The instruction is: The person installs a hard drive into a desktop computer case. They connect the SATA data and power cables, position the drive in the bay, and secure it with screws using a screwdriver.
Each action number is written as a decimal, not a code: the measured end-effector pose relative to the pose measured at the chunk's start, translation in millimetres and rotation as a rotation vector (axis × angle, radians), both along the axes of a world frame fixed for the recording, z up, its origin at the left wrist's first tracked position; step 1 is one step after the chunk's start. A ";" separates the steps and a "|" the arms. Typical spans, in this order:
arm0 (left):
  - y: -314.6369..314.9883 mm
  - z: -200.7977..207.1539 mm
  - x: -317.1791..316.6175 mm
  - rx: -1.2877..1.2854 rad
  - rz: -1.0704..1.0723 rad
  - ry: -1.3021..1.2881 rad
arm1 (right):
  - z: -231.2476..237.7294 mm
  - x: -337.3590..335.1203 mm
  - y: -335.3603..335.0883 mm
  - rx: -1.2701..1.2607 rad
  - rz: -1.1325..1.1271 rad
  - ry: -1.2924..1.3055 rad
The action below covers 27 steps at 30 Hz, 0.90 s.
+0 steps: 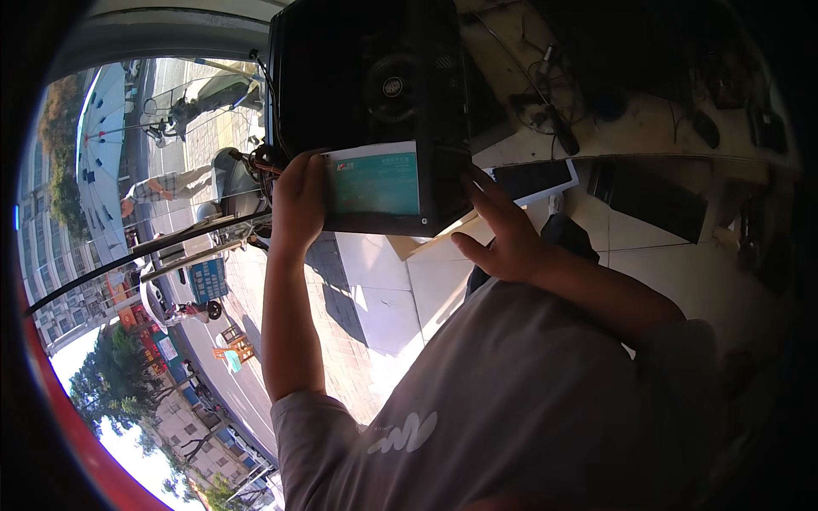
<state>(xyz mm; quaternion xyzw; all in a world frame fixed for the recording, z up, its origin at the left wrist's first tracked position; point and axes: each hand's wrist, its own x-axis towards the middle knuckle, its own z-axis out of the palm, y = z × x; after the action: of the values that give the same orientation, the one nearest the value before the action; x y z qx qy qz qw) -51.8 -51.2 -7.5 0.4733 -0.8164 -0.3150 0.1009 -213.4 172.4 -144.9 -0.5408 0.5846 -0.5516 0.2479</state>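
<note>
A black computer case (pixel 336 72) stands in front of me, with a round fan showing dimly inside. On its near face is a teal sheet (pixel 375 187) with a white upper edge. My left hand (pixel 298 200) is closed at the left edge of this face, its fingertips partly hidden against the case. At the case's right side, my right hand (pixel 507 234) has its thumb stretched away from its fingers. Those fingers reach the dark side panel; whether they press on it is hard to tell in the shadow.
Right of the case lies a white-edged dark panel (pixel 532 179), with another dark flat panel (pixel 656 200) beyond it. Cables and small dark items lie on the worktop (pixel 503 51) at the back. Left, past glass, are a street, scooters and a person (pixel 166 187).
</note>
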 end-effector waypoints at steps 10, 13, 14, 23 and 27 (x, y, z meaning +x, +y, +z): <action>9.1 0.3 -2.1 -0.103 -0.059 0.037 | -8.4 -3.2 3.3 0.092 0.091 -0.036; 22.0 -9.8 -7.5 -0.437 0.006 0.086 | -7.9 -6.2 3.3 0.090 0.086 0.010; 27.0 -9.9 -8.5 -0.469 0.015 0.117 | -7.8 -7.8 3.2 0.079 0.080 0.026; 31.7 -15.4 0.8 -0.568 -0.076 0.182 | -1.1 -12.8 4.3 0.099 0.080 0.010; 45.1 -15.9 -6.3 -0.610 -0.091 0.219 | 1.5 -19.2 6.2 0.113 0.086 -0.041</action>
<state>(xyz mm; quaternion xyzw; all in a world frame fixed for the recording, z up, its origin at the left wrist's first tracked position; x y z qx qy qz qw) -58.1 -6.0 -23.4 0.3476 -0.8777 -0.1090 0.3114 -232.6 178.6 -143.5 -0.5391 0.5857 -0.5177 0.3135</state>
